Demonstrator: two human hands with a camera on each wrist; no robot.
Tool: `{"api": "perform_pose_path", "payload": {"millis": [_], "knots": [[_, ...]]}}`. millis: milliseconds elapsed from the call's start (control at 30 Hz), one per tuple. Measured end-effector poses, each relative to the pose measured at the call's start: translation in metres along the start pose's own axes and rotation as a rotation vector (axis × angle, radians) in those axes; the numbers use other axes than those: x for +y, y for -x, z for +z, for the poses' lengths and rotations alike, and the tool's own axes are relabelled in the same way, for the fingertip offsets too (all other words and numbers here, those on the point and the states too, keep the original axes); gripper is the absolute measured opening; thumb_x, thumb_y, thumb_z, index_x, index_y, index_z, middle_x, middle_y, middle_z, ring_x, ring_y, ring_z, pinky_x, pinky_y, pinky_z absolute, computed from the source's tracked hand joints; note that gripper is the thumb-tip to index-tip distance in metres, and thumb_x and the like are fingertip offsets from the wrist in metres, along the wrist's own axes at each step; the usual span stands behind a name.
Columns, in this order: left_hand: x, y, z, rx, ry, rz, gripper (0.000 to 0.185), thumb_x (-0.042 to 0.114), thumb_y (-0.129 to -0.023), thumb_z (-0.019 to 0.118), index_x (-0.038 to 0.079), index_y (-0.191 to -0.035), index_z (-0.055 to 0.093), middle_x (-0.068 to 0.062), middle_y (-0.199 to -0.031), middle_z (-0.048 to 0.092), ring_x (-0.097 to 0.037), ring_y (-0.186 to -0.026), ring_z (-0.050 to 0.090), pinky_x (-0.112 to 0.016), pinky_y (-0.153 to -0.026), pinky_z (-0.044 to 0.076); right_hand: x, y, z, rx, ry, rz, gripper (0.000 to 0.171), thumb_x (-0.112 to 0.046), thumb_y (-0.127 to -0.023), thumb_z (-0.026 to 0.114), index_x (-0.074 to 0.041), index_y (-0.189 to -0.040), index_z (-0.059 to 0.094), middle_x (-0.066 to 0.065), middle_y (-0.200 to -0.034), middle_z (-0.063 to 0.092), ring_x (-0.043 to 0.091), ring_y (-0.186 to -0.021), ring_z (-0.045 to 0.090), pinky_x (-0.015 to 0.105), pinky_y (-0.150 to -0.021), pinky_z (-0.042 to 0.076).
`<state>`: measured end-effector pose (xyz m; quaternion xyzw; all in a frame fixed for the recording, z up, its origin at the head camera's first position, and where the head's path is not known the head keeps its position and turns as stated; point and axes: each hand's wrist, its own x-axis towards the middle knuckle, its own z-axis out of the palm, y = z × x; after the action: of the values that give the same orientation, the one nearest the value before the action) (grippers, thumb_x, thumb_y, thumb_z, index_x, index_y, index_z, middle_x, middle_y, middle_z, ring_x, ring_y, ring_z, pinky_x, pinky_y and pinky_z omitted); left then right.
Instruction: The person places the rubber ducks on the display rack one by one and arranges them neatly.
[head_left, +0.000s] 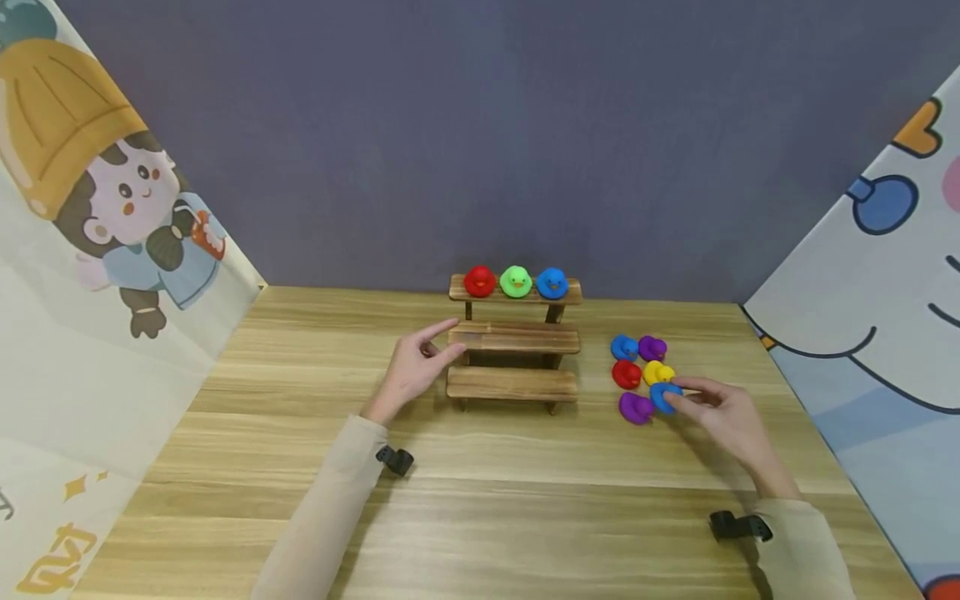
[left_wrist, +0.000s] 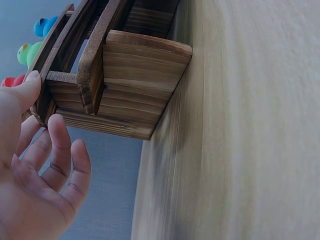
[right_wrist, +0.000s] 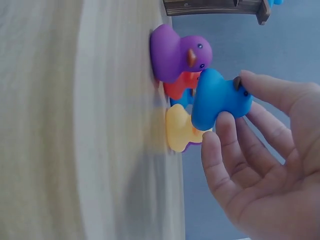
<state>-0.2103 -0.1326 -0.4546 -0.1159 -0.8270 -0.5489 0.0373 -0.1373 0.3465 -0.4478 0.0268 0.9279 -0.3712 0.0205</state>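
A three-tier wooden shelf [head_left: 513, 337] stands mid-table, with a red duck [head_left: 479, 282], a green duck [head_left: 516, 282] and a blue duck [head_left: 552, 283] on its top tier. My left hand [head_left: 444, 342] has relaxed fingers and touches the left end of the middle tier; in the left wrist view the left hand [left_wrist: 45, 117] lies against the shelf's end [left_wrist: 125, 85]. Right of the shelf, my right hand [head_left: 678, 397] pinches a blue duck [right_wrist: 220, 100] a little above the table. Around it sit a purple duck [right_wrist: 177, 52], a yellow duck [right_wrist: 180, 127] and a red duck [right_wrist: 182, 87].
Further ducks in the cluster on the table: blue [head_left: 623, 347] and purple [head_left: 652, 347] at the back, purple [head_left: 635, 407] at the front. Printed cloth panels close in the left [head_left: 90, 275] and right [head_left: 885, 275] sides; a dark wall [head_left: 480, 125] stands behind.
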Motion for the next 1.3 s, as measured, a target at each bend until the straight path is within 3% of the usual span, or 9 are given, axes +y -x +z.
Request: {"api": "perform_pose_path", "payload": {"millis": [133,400,1000,1300], "knots": [[0.0,-0.001,0.0,-0.001,-0.003,0.004,0.053,0.031,-0.099,0.079,0.018,-0.148,0.066,-0.022,-0.076,0.069,-0.016,-0.063,0.058,-0.025,-0.054,0.044,-0.005,0.0,-0.001,0.017,0.003,-0.023,0.064,-0.055,-0.1,0.07,-0.009,-0.143,0.068,0.021,-0.139,0.07,-0.003,-0.098,0.06,0.032,-0.083,0.051],[0.0,0.0,0.0,0.001,0.004,-0.001,0.052,0.031,-0.098,0.08,0.019,-0.147,0.066,-0.017,-0.074,0.069,-0.016,-0.063,0.058,-0.025,-0.055,0.044,-0.012,-0.002,0.0,0.058,0.002,-0.074,0.057,-0.05,-0.099,0.074,-0.01,-0.14,0.071,0.019,-0.131,0.074,-0.016,-0.091,0.058,0.017,-0.078,0.05],[0.0,0.0,0.0,0.003,0.008,-0.008,0.052,0.032,-0.098,0.08,0.02,-0.147,0.066,-0.023,-0.077,0.07,-0.015,-0.064,0.058,-0.024,-0.054,0.044,-0.036,-0.008,0.006,0.029,-0.037,-0.085,0.054,-0.051,-0.099,0.074,-0.014,-0.139,0.072,0.016,-0.137,0.072,-0.007,-0.097,0.062,0.02,-0.079,0.054],[0.001,0.0,0.0,-0.001,-0.003,-0.016,0.052,0.032,-0.098,0.08,0.022,-0.148,0.066,-0.019,-0.076,0.069,-0.015,-0.064,0.057,-0.024,-0.054,0.044,-0.05,-0.012,0.012,0.008,-0.088,-0.106,0.053,-0.049,-0.099,0.076,-0.014,-0.138,0.073,0.013,-0.136,0.073,0.0,-0.099,0.066,0.02,-0.079,0.055]]}}
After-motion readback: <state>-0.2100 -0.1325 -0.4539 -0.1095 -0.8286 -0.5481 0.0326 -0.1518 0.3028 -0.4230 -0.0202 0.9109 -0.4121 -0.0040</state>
